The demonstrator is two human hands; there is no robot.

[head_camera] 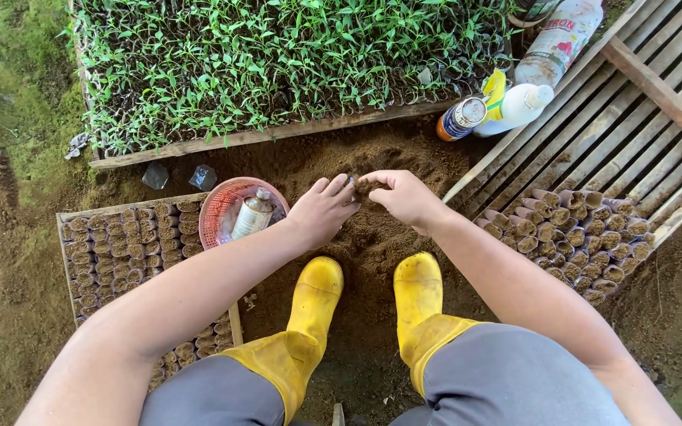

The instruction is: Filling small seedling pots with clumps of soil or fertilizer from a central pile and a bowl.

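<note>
Over the soil heap [372,237] beyond our boots, we pinched a small soil-filled paper pot [366,188] between the closed fingers of our left hand [324,209] and right hand [406,197], judging it light, soft and crumbly, best held by its sides

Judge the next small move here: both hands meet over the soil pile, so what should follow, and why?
Probably finish packing, then set the piece down. The left hand and right hand pinch a small soil-filled pot above the soil pile, and filled pots already lie in rows by the slatted frame, on the right.
</note>
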